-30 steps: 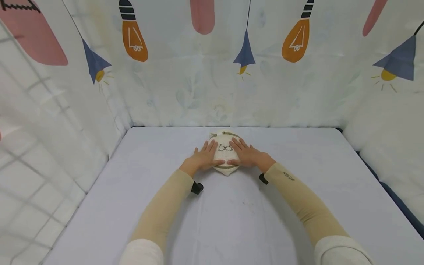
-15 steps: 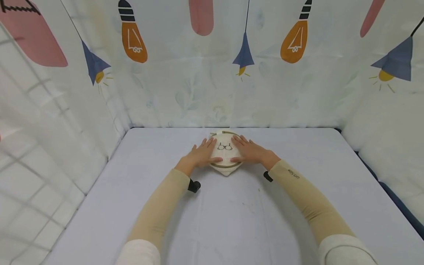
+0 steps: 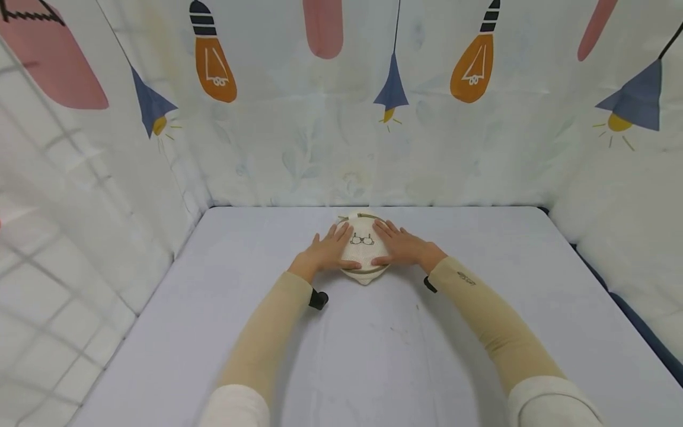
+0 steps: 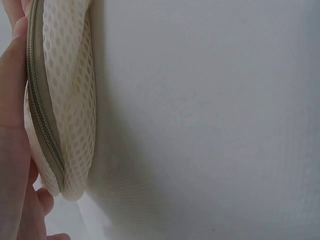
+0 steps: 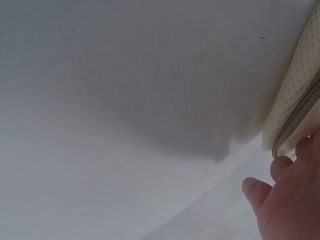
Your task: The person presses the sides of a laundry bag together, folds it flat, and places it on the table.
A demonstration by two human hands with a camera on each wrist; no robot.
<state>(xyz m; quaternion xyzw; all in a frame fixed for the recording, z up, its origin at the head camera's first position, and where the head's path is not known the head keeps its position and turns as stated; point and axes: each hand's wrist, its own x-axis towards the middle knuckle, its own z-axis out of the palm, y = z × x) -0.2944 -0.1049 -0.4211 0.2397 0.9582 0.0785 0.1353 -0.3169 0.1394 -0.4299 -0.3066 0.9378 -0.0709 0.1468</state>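
A small cream mesh laundry bag point(image 3: 364, 254) lies near the far edge of the table. It has a rounded body, a glasses drawing on top, and a pointed tip toward me. My left hand point(image 3: 324, 251) rests on its left side and my right hand point(image 3: 404, 247) on its right, fingers straight and spread, thumbs toward each other. In the left wrist view the mesh side of the bag point(image 4: 72, 100) and its olive zipper point(image 4: 42, 117) show beside the left hand point(image 4: 14, 140). The right wrist view shows the right hand point(image 5: 295, 200) against the bag's zippered edge point(image 5: 295, 112).
The table point(image 3: 368, 362) has a white cover. White curtains point(image 3: 331, 142) printed with bulbs and lamps hang behind it and at the sides. Dark camera mounts point(image 3: 318, 299) sit under both wrists. Small specks mark the cloth in front of the bag.
Both hands spread slightly apart on the bag half a second ago; the left has since shifted a little back to the right. The bag stays in about the same place.
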